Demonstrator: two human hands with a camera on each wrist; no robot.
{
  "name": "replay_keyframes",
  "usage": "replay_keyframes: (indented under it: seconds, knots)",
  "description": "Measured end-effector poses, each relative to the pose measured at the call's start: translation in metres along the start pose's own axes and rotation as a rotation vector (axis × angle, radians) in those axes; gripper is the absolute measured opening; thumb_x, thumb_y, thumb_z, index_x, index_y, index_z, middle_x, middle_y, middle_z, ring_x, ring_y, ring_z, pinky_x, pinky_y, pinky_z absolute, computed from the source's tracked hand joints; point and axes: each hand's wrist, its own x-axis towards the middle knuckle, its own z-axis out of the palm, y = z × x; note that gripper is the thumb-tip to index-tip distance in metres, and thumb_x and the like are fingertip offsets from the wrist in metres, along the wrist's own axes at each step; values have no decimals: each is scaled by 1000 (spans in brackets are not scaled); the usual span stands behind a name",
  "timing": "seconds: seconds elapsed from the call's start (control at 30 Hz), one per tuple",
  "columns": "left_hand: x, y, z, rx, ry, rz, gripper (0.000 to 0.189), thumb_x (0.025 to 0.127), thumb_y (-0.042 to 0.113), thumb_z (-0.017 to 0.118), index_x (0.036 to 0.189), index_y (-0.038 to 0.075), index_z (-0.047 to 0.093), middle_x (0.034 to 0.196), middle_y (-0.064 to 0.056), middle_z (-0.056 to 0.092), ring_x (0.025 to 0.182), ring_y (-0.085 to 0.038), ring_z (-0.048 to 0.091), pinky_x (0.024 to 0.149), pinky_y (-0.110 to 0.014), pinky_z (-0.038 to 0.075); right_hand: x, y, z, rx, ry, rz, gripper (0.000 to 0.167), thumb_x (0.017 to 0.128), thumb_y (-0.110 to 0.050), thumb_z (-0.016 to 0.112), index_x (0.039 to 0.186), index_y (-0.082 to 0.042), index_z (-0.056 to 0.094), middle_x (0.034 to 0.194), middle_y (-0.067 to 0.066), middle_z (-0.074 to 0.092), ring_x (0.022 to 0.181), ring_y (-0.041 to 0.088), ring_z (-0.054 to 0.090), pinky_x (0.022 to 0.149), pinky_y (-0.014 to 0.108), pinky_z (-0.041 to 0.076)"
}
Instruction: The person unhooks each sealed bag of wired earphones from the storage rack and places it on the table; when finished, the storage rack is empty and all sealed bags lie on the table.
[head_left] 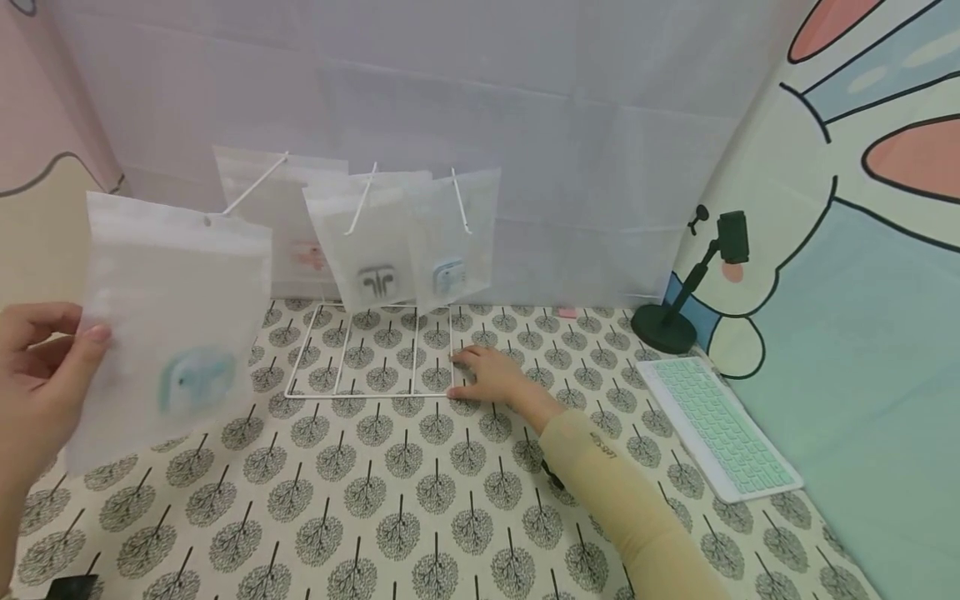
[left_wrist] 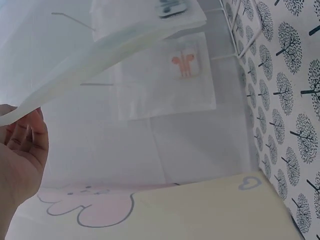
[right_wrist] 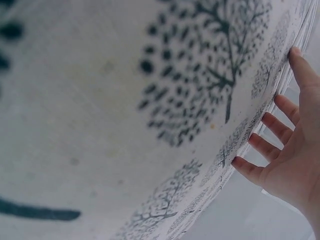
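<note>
My left hand (head_left: 45, 375) pinches the left edge of a frosted white bag (head_left: 165, 275), with a blurred light-blue item inside, in the head view. The bag's top hole is at the tip of a white wire hook (head_left: 255, 183). In the left wrist view the bag appears almost edge-on above the fingers of the hand. On the table my right hand (head_left: 491, 375) rests with fingers spread, fingertips at the right side of the white wire rack base (head_left: 367, 396). The right wrist view shows those fingertips (right_wrist: 239, 162) down on the cloth.
Behind hang a bag with pink earphones (head_left: 307, 254), one with dark earphones (head_left: 375, 283) and one with a blue item (head_left: 450, 277). To the right stand a black phone stand (head_left: 663, 325) and a mint-green keyboard (head_left: 723, 425). Tree-patterned cloth (head_left: 420, 517) covers the table.
</note>
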Motion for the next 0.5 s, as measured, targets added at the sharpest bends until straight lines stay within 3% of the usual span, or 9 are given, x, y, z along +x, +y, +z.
replay_keyframes:
  seconds: [0.23,0.37,0.5]
  knots:
    - [0,-13,-6,2,-57,97,42,87,-12,54,128,-5,49,80,19,58,68,13,61,55,-6,48,0,-1,-2,0,-4,-1,74,83,-65,55,143,-23,41,149,4,38,133,34,39,107,52,35]
    - [0,-19,-8,-23,-104,214,30,87,-15,53,114,-7,62,87,22,63,70,15,57,56,-1,44,-1,-2,-3,-5,-6,4,74,83,-65,55,143,-24,40,149,4,38,134,36,38,105,53,36]
    - [0,-26,-8,2,-142,339,27,85,-17,55,107,-9,67,94,27,62,72,8,50,59,1,39,-1,-2,-3,-7,-10,9,75,82,-66,55,143,-25,40,149,4,38,134,35,37,105,52,36]
